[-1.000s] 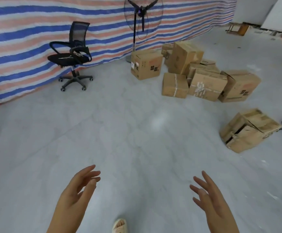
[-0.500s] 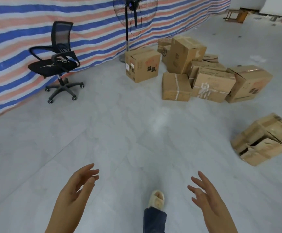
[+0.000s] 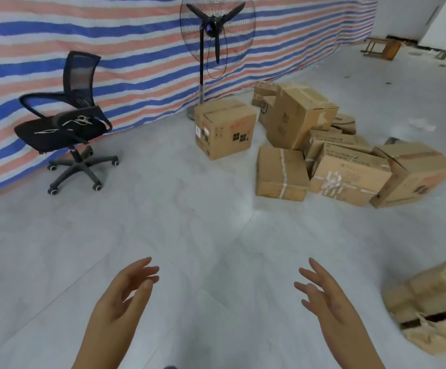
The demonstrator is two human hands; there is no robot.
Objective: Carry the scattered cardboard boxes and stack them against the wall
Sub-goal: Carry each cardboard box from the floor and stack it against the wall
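My left hand point(image 3: 126, 296) and right hand point(image 3: 325, 296) hang empty over the grey floor point(image 3: 190, 222), fingers loosely spread. Nothing looks stacked yet: far left stands an office chair point(image 3: 67, 123), then a pedestal fan point(image 3: 214, 35) with one upright box point(image 3: 226, 129) at its foot by the striped tarp wall point(image 3: 110, 49), the jumbled cardboard boxes point(image 3: 349, 161) further right, and a crushed box point(image 3: 434, 304) near right. Compared with half a second ago, the boxes sit closer and my foot is gone from view.
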